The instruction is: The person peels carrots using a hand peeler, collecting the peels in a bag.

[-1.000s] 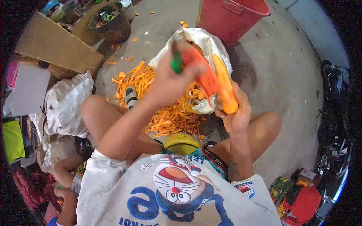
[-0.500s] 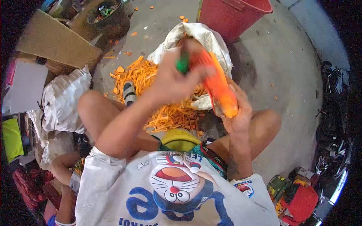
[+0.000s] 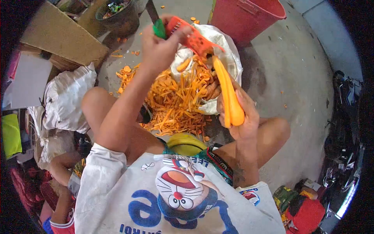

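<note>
My left hand is closed around a red slotted peeler and the green handle of a knife, whose dark blade points up. My right hand grips a peeled orange carrot with a groove along it, thin end upward. The peeler is just above and left of the carrot's tip, apart from it. Below and between the hands lies a heap of orange peelings. Behind the heap, a white sack lies open with more carrots at its mouth.
A red bucket stands beyond the sack. At upper left are a dark bin and cardboard. A yellow round object sits between my legs. Another person's arm shows at lower left.
My left hand has moved up and left with the peeler and knife, away from the carrot. My right hand still holds the carrot, now more fully visible.
</note>
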The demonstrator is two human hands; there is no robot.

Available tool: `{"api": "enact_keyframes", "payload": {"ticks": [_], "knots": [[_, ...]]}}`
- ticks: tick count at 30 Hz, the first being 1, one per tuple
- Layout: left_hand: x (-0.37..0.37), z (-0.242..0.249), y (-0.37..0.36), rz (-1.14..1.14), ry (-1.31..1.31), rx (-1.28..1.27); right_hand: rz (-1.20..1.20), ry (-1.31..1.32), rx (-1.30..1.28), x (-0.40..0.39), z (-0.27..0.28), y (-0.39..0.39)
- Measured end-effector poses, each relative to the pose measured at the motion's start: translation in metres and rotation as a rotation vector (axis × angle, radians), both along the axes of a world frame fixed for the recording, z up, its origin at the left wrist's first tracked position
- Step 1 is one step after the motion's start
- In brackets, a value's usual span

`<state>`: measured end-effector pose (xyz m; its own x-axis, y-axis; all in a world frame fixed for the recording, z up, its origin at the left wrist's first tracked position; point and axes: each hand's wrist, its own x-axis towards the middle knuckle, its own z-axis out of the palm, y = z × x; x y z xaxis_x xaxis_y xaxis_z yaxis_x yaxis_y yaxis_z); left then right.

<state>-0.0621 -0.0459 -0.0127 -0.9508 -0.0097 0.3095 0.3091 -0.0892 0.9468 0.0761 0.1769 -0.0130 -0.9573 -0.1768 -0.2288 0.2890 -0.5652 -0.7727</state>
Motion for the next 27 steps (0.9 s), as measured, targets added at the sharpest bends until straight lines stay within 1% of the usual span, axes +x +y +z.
{"api": "enact_keyframes", "payload": {"ticks": [1, 2, 3, 4, 5, 6, 7, 9, 10, 12, 13, 14, 15, 16, 17, 18, 20, 21, 22, 24, 25, 26, 27], "knots": [[-0.005, -0.003, -0.007, 0.002, 0.012, -0.007, 0.020, 0.017, -0.015, -0.002, -0.003, -0.001], [-0.009, -0.009, -0.011, 0.061, 0.034, -0.239, 0.019, 0.030, -0.021, -0.003, -0.001, 0.000], [-0.014, -0.015, -0.014, 0.123, 0.054, -0.465, 0.024, -0.040, -0.082, -0.002, 0.002, 0.002], [-0.007, -0.006, -0.009, 0.070, -0.002, -0.718, 0.033, -0.112, -0.139, -0.004, 0.003, 0.006], [-0.004, -0.016, -0.007, 0.000, -0.019, -0.794, 0.047, -0.159, -0.194, -0.008, 0.003, 0.011], [-0.001, -0.028, -0.003, -0.074, -0.039, -0.871, 0.049, -0.158, -0.193, -0.008, -0.001, 0.015], [0.009, -0.020, 0.003, -0.072, -0.041, -0.870, 0.047, -0.160, -0.238, -0.008, -0.006, 0.020], [0.034, 0.009, 0.017, -0.247, 0.018, -0.752, 0.039, -0.165, -0.284, -0.009, -0.011, 0.023], [0.042, 0.014, 0.022, -0.256, 0.016, -0.753, 0.044, -0.163, -0.287, -0.008, -0.012, 0.022], [0.050, 0.022, 0.027, -0.397, 0.008, -0.858, 0.052, -0.158, -0.285, -0.007, -0.012, 0.023], [0.040, 0.007, 0.022, -0.484, -0.070, -0.862, 0.082, -0.132, -0.283, -0.004, -0.011, 0.022], [0.032, -0.010, 0.017, -0.468, -0.069, -0.860, 0.122, -0.102, -0.281, -0.005, -0.009, 0.021], [0.026, -0.027, 0.011, -0.433, -0.097, -0.994, 0.140, -0.095, -0.277, -0.005, -0.005, 0.018], [0.024, -0.022, 0.009, -0.395, -0.129, -1.125, 0.067, 0.019, -0.166, -0.004, 0.000, 0.016], [0.024, -0.019, 0.007, -0.422, -0.131, -1.093, -0.019, 0.129, -0.060, -0.004, 0.001, 0.012], [0.025, -0.016, 0.007, -0.433, -0.127, -1.099, -0.031, 0.128, -0.065, -0.005, -0.001, 0.009], [0.028, -0.003, 0.015, -0.346, -0.143, -1.001, -0.277, 0.069, -0.191, -0.012, -0.007, 0.005], [0.031, 0.000, 0.019, -0.358, -0.136, -0.997, -0.309, -0.005, -0.260, -0.019, -0.008, 0.006], [0.035, 0.002, 0.021, -0.325, -0.098, -1.036, -0.312, -0.004, -0.254, -0.017, -0.012, 0.009], [0.046, 0.010, 0.024, -0.277, -0.068, -1.071, -0.338, 0.139, 0.409, -0.015, -0.027, 0.015], [0.054, 0.017, 0.027, -0.320, -0.017, -1.035, -0.431, 0.218, 0.550, -0.014, -0.029, 0.012], [0.060, 0.023, 0.031, -0.362, 0.033, -0.997, -0.426, 0.216, 0.552, -0.013, -0.029, 0.011], [0.064, 0.025, 0.033, -0.375, 0.110, -0.955, -0.407, 0.310, 0.696, -0.011, -0.029, 0.010]]}}
